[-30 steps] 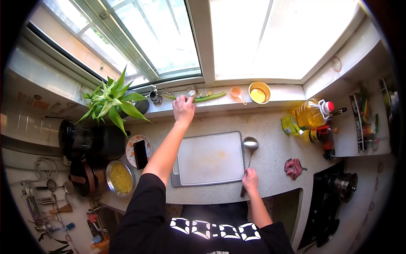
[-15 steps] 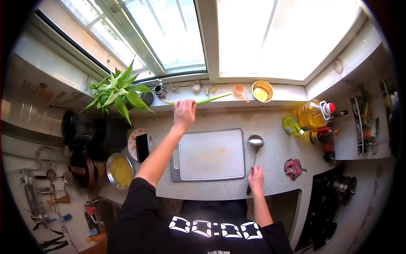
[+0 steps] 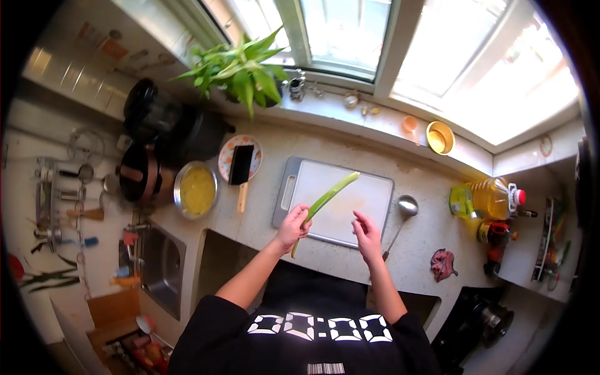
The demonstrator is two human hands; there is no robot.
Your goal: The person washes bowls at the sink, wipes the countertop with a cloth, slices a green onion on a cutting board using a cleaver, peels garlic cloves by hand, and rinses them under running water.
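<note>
My left hand (image 3: 294, 227) is closed around a green scallion (image 3: 333, 195). The stalk slants up and to the right over the near part of the cutting board (image 3: 381, 206), which is white with a grey rim. My right hand (image 3: 367, 234) is off the board's near right corner, holding nothing, with its fingers partly apart. Just right of that hand a metal ladle (image 3: 407, 206) lies on the counter, bowl away from me. A dark-bladed kitchen knife with a wooden handle (image 3: 242, 199) rests across a patterned plate (image 3: 257, 145), left of the board.
A bowl of yellowish shreds (image 3: 197, 190) stands left. Raw meat (image 3: 443, 265) lies at right, near the stove (image 3: 462, 325). Oil bottles (image 3: 490, 197) stand at the back right. The windowsill holds a potted plant (image 3: 247, 72), garlic (image 3: 351, 99) and a yellow bowl (image 3: 440, 138).
My left hand has brought the scallion from the windowsill to above the board's near side. My right hand has let go of the ladle's handle and moved slightly left. The view has turned left.
</note>
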